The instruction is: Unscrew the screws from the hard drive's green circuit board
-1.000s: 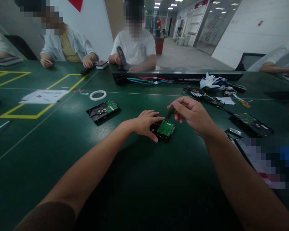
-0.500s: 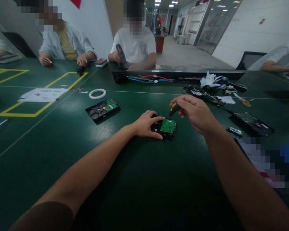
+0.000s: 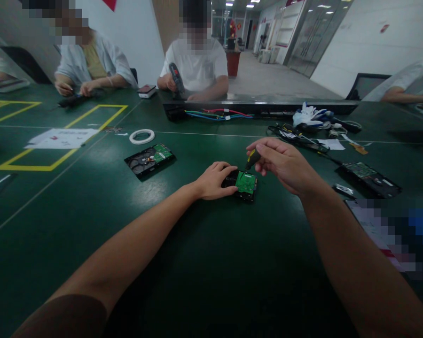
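A hard drive with a green circuit board [image 3: 246,182] lies board side up on the green table [image 3: 197,263]. My left hand [image 3: 216,181] grips its left part between thumb and fingers, hiding that end. In my right hand [image 3: 280,162] is a black and yellow screwdriver [image 3: 253,158], pinched by the handle and tilted, its lower end over the far edge of the board. Whether the tip touches a screw cannot be seen. Left of my hands rests a second hard drive [image 3: 150,160], and a third hard drive [image 3: 369,179] lies at the right.
A white ring [image 3: 142,136] and paper sheets [image 3: 61,138] lie at the left. Cables [image 3: 296,136] and white-blue gloves [image 3: 310,116] are at the back right, a clipboard [image 3: 370,225] at the near right. Across the table sit people [image 3: 197,65], one holding a power tool [image 3: 176,79].
My left thumb has moved up onto the drive's board edge, and the screwdriver has shifted slightly left. At the far left, a person's hands have moved left with a dark tool.
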The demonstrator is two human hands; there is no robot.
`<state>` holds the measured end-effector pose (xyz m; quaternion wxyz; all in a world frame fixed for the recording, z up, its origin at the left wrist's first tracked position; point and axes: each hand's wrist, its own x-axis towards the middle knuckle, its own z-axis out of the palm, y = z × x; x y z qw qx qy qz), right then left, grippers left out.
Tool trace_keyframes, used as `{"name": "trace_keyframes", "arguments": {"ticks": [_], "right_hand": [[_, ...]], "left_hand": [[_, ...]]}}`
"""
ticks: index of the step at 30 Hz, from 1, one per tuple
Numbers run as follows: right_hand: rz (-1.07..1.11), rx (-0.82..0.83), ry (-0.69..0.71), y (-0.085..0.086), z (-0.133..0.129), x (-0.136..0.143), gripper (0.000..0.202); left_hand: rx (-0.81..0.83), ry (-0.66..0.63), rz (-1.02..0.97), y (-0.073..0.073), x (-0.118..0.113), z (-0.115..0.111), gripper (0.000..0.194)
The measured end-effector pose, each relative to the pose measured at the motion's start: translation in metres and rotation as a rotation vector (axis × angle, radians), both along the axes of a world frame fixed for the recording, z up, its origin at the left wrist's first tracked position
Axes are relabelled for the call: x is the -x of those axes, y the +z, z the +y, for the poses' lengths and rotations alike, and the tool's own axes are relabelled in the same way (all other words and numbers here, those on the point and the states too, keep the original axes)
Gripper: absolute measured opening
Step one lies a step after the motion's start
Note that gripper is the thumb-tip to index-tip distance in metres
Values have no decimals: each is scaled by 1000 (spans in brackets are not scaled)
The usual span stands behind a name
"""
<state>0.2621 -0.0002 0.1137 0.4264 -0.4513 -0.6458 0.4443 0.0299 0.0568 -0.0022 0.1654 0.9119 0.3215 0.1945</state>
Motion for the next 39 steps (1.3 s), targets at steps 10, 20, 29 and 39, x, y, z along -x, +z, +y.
{"name": "trace_keyframes", "arguments": {"ticks": [10,20,29,39], "right_hand": [[-32,6,-50,3,2,-3,22],[6,33,-37,1,1,1,18],[-70,-17,-109,4,2,-5,14],[57,91,-40,6,0,-1,16]], "left_hand": [[-3,21,-17,0,-2,-1,79],[2,-12,-6,0,1,0,73],[2,-14,-1,1,2,-1,70],[-14,-17,21,-1,2,0,70]]}}
